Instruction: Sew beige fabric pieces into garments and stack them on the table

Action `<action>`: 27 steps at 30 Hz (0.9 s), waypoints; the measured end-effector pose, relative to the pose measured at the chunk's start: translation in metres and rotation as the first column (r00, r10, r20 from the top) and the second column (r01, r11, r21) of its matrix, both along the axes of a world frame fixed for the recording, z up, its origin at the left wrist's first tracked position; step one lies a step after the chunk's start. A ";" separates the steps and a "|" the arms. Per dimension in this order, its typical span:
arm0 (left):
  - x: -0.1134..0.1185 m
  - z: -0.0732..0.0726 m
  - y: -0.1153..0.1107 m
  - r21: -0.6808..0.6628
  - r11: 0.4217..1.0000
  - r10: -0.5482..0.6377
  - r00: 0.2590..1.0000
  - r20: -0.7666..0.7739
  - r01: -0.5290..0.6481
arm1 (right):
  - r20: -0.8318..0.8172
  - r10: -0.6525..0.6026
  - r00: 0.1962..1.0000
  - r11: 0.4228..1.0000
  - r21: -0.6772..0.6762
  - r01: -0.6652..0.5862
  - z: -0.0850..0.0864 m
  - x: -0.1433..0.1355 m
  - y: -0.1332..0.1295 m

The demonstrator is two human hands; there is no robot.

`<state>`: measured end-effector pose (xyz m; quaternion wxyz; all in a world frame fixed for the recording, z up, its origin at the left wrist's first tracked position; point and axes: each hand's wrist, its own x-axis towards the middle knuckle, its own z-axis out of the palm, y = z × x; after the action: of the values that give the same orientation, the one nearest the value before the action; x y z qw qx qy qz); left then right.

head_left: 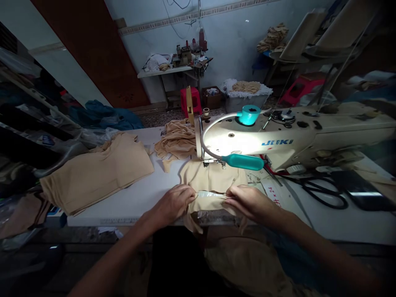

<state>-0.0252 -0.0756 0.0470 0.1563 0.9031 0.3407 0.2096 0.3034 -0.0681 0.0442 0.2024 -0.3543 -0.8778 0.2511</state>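
At the centre of the frame, a beige fabric piece point(213, 175) lies partly beneath the needle end of the JUKI sewing machine point(297, 128), its near edge pinched in the grip of both the left hand point(175, 202) and the right hand point(250, 201). Left of centre, stacked beige panels point(105, 171) rest on the table point(120, 210); black-handled scissors point(323, 193) lie at right.

A patterned band point(185, 17) crosses the pale wall point(235, 45), beside a brown panel point(93, 49). A red stool point(191, 101) stands near a white table point(154, 73) on speckled floor point(157, 116).
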 end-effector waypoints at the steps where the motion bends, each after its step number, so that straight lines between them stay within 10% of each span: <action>1: -0.002 0.003 0.006 -0.013 1.000 -0.009 1.000 -0.027 0.009 | 0.020 0.013 1.000 0.998 -0.055 -0.012 0.004 0.001 0.004; 10: 0.005 0.014 0.021 -0.244 0.967 -0.108 0.987 -0.116 0.077 | -0.073 0.070 0.995 0.952 -0.293 -0.089 0.023 0.001 0.031; 21: -0.015 0.018 0.035 0.072 0.972 -0.177 0.895 -0.410 0.226 | 0.288 0.218 0.933 0.948 -0.289 -0.132 0.023 -0.004 0.035; 27: -0.020 0.003 0.043 0.209 0.969 -0.011 0.864 -0.504 0.134 | 0.679 -0.059 0.732 0.992 -0.039 0.116 0.030 0.018 0.051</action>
<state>-0.0454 -0.0323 0.0499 -0.0382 0.9508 0.3075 0.0024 0.3217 -0.0167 0.0745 -0.1326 -0.4698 -0.8630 0.1298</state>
